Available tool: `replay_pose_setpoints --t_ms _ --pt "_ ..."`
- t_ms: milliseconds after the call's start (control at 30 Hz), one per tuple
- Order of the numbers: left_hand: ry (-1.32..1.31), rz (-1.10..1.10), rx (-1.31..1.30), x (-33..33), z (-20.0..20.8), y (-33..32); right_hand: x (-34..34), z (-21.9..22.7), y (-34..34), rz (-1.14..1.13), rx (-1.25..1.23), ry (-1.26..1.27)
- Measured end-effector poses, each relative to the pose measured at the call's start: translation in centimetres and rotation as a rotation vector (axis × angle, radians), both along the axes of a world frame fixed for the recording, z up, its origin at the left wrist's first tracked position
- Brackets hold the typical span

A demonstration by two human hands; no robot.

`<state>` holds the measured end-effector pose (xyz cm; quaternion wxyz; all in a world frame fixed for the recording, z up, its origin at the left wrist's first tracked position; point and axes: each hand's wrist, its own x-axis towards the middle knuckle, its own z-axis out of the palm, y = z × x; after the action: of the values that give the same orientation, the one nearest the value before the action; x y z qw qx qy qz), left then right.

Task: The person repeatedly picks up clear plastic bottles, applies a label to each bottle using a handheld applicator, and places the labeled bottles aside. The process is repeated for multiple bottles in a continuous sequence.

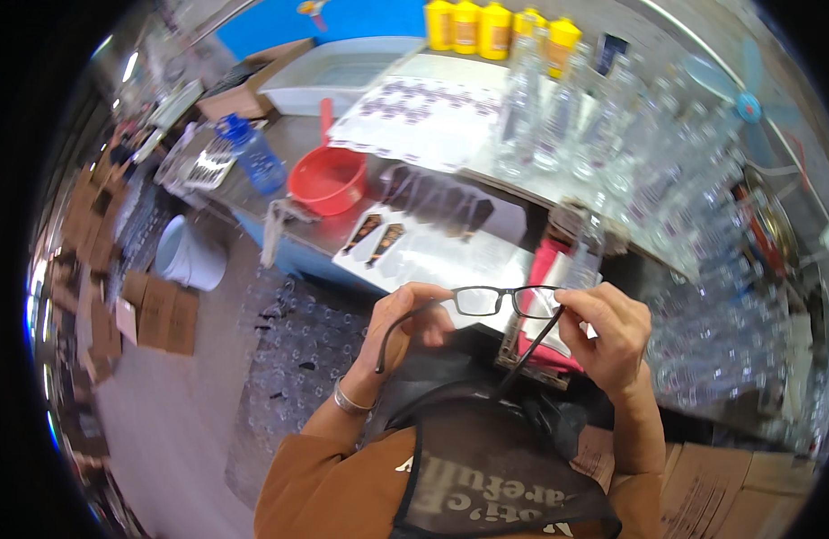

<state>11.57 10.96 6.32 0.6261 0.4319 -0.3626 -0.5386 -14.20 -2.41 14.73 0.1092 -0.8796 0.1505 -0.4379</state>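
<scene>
A pair of black-framed eyeglasses (pixel 506 302) is held up in front of me between both hands, its lenses level and its temples unfolded toward my body. My left hand (pixel 399 331) pinches the left hinge, and that temple curves down beside my wrist. On the other side my right hand (pixel 609 334) grips the right hinge between thumb and fingers. Beyond the glasses lies a white sheet (pixel 414 260) with dark decorated labels (pixel 385 244) on it. Just past my right hand, a clear glass bottle (pixel 587 251) lies at a pink-padded stand (pixel 545 278).
Many clear bottles (pixel 612 135) crowd the right side. A red basin (pixel 329 180), a blue jug (pixel 254 157) and printed sheets (pixel 423 108) sit on the bench; yellow bottles (pixel 465 29) line the back. A white bucket (pixel 191 254) and cardboard boxes (pixel 163 310) stand on the left floor.
</scene>
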Motion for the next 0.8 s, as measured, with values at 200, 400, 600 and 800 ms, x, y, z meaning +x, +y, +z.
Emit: replay_pose_setpoints --t_ms 200,400,600,800 --pt "-0.002 0.181 0.161 4.5 0.6 2.5 6.4 -1.7 -0.7 0.183 -0.190 0.063" --pt "-0.103 0.589 0.088 9.6 0.4 5.3 15.7 -3.0 -1.6 0.324 -0.159 0.124" --pt "-0.385 0.967 0.061 18.2 -0.2 7.9 25.4 -3.8 -3.1 0.430 -0.045 0.244" --pt "-0.767 1.274 0.206 30.4 0.5 9.7 31.0 -4.4 -3.3 0.549 -0.021 0.420"
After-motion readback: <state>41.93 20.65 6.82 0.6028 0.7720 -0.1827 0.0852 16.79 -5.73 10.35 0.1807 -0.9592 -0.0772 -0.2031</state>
